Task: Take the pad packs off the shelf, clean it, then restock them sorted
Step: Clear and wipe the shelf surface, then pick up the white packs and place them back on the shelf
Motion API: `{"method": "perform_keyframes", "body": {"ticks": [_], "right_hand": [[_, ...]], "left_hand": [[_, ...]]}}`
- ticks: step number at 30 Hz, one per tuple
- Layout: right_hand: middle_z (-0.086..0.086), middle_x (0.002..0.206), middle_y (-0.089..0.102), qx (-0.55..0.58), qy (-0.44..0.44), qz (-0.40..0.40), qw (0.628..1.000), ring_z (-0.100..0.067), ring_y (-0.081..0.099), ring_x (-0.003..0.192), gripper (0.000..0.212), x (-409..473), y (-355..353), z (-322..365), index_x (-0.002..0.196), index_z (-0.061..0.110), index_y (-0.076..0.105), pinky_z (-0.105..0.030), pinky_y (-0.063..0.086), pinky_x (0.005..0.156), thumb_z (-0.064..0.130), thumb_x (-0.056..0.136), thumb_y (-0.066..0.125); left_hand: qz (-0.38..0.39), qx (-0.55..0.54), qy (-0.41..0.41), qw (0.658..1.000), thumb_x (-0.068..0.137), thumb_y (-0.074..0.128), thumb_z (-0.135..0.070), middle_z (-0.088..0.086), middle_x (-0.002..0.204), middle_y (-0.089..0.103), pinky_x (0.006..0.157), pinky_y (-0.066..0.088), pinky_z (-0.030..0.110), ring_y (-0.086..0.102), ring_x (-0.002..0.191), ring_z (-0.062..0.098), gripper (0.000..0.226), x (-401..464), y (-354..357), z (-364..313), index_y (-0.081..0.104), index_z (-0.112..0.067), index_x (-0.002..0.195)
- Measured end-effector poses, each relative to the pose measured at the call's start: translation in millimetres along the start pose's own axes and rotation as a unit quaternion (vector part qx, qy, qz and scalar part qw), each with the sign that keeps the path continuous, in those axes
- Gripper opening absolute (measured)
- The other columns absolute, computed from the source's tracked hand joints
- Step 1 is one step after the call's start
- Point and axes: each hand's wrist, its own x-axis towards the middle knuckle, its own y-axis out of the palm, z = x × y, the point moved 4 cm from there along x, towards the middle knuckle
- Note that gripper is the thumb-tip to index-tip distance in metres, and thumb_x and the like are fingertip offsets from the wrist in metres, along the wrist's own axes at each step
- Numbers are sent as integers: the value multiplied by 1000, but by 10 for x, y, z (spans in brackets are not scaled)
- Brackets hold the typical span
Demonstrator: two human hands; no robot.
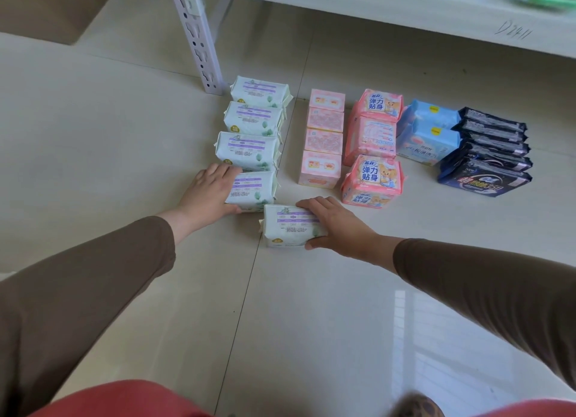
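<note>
long brown sleeves [93, 279] cover both arms to the wrists; salmon-red trousers [124, 398] show near, hands bare, no rings or watch.

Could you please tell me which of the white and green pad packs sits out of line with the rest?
The nearest white and green pack, under the right hand; it sits right of the column, while the other four run straight back toward the shelf post.

The floor [311, 323] is glossy, smooth tile that mirrors a window, with thin grout lines. On it, near the shelf post [199, 36], which is white painted metal punched with slots, the green-white pad packs [249, 148] wear soft, faintly shiny plastic film. Right of them, the pink boxes [322, 136] look like matt card. Furthest from the post, the dark packs [489, 155] are glossy plastic. The sleeves [93, 276] are matt brown cloth.
</note>
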Motion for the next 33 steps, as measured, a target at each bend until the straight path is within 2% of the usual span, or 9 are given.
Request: {"method": "perform_keyframes", "body": {"ticks": [7, 13, 16, 19, 26, 29, 33], "right_hand": [[4, 137, 48, 15, 11, -20, 1000, -16, 43, 120, 79, -111, -412, 2, 142, 27, 39, -35, 43, 99, 35, 76, 83], [7, 134, 49, 36, 39, -23, 998, -12, 40, 115, 77, -378, -1154, 222, 141, 30, 39, -35, 42, 97, 34, 78, 82], [7, 139, 47, 29, 46, -27, 998, -15, 37, 119, 80, -539, -1651, 432, 143, 31, 38, -37, 41, 97, 36, 76, 82], [8, 134, 50, 17, 47, -38, 998, -16, 38, 122, 81, -710, -2223, 657, 142, 31, 39, -39, 43, 98, 39, 74, 82], [11, 131, 50, -28, 53, -66, 996, -14, 35, 121, 79, -1152, -3803, 1280, 141, 31, 40, -36, 45, 91, 40, 74, 82], [10, 128, 53, -29, 51, -79, 995, -15, 37, 118, 80, -1314, -4541, 1546, 139, 30, 41, -37, 45, 92, 41, 72, 84], [8, 126, 53, -52, 39, -101, 993, -16, 38, 116, 82, -1496, -5551, 1921, 140, 27, 43, -30, 40, 86, 40, 71, 84]], "left_hand": [[8, -3, -8, 1000, 77, 76, -48, -1, 131, 48, 103, 29, 35, 38, 125, 21, 77, -143, -248, -51, 40, -20, 139], [27, -15, 12, 999, 77, 76, -47, -4, 128, 48, 106, 28, 34, 38, 124, 19, 76, -260, -1026, -331, 39, -22, 140], [28, -9, 30, 999, 79, 76, -46, -4, 128, 48, 108, 26, 33, 38, 124, 19, 76, -270, -1583, -555, 40, -20, 141], [22, 0, 49, 999, 78, 77, -46, -3, 129, 48, 108, 27, 33, 39, 124, 19, 75, -254, -2210, -774, 41, -19, 140], [0, 13, 71, 997, 78, 75, -47, -3, 128, 48, 107, 28, 33, 39, 123, 20, 75, -104, -3923, -1281, 40, -21, 140], [-15, 19, 79, 997, 78, 75, -48, -4, 129, 48, 107, 27, 32, 38, 125, 19, 75, -17, -4709, -1527, 40, -21, 139], [-36, 30, 86, 995, 81, 72, -49, -3, 134, 46, 108, 24, 32, 35, 128, 18, 77, 141, -5732, -1846, 37, -21, 143]]}}
